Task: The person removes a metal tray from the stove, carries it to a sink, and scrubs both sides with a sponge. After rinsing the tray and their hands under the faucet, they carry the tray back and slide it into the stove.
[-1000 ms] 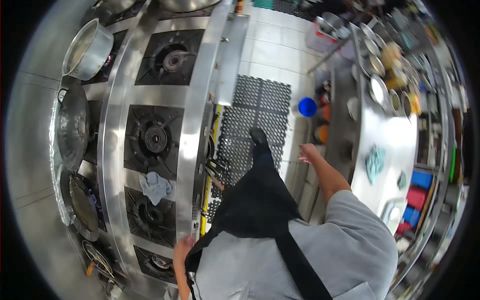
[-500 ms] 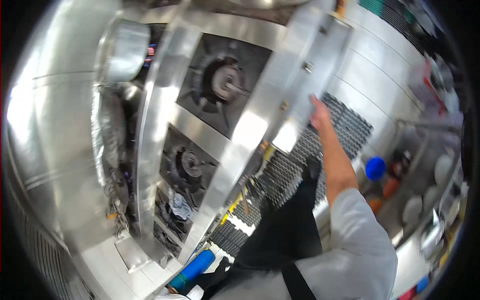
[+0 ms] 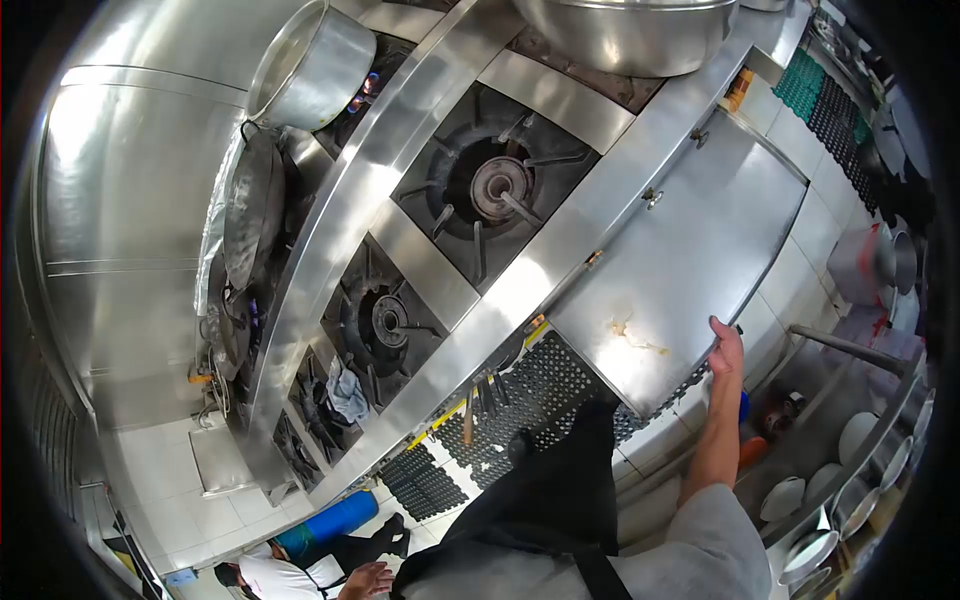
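Observation:
My right hand [image 3: 727,347] is at the outer edge of a large flat metal panel [image 3: 690,260], its fingers wrapped round the edge near the lower right corner. The panel slopes out from the stove front, with small metal fittings along its stove side and a brownish stain on its face. At the bottom edge of the view, my left hand [image 3: 368,581] is partly cut off; its fingers look slightly apart with nothing visible in them.
Gas burners [image 3: 500,190] line the steel stove, with a large pot [image 3: 310,75] and a wok [image 3: 253,205] beyond. A co-worker in white [image 3: 275,578] is at lower left by a blue cylinder [image 3: 340,520]. Shelves with bowls [image 3: 783,498] stand right; black mats [image 3: 550,390] cover floor.
The panel has swung outward from the stove, showing its broad face. My right hand has moved right and down with its edge. The view has shifted, and my left hand now shows below.

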Available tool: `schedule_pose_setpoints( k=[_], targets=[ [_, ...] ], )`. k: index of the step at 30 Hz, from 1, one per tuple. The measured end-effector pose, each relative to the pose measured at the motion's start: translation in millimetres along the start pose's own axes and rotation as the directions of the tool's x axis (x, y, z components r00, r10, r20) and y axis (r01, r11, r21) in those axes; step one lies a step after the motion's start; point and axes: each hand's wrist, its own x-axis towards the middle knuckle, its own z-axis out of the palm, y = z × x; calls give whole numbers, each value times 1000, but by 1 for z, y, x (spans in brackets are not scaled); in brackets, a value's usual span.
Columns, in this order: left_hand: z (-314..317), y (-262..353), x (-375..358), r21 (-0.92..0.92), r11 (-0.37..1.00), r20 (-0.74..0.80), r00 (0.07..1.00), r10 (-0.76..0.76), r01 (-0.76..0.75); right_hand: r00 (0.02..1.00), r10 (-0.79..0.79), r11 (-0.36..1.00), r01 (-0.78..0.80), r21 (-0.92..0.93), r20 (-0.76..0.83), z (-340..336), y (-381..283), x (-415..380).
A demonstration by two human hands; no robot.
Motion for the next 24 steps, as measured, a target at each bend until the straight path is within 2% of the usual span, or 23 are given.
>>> schedule_pose_setpoints(
  k=[2, 5, 12, 15, 16, 19, 24],
  targets=[
    [2, -13, 4, -14, 1000, 8, 1000, 13, -13, 995, 57, 998, -54, -41, 85, 2, -24, -22],
    [1, -26, 26, -30, 999, 23, 999, 45, -44, 996, 22, 1000, -21, 10, -86, 1, -10, -16],
    [21, -28, 99, -56, 994, 80, 991, 103, -99, 996, 66, 998, -65, 7, -58, -33, 1, 6],
    [21, -16, 119, -56, 996, 113, 991, 69, -63, 989, 63, 995, -73, -69, -136, -95, 17, 15],
    [20, -11, 125, -50, 998, 121, 991, 49, -44, 967, 32, 995, -54, -83, -251, -60, 7, -25],
    [17, 5, 135, -21, 1000, 131, 991, 20, -17, 994, -24, 999, 27, 21, -106, -89, 12, -68],
    [2, 26, 170, 17, 997, 183, 980, 76, -81, 977, -56, 996, 40, -79, -205, -115, 3, -145]
  ],
)
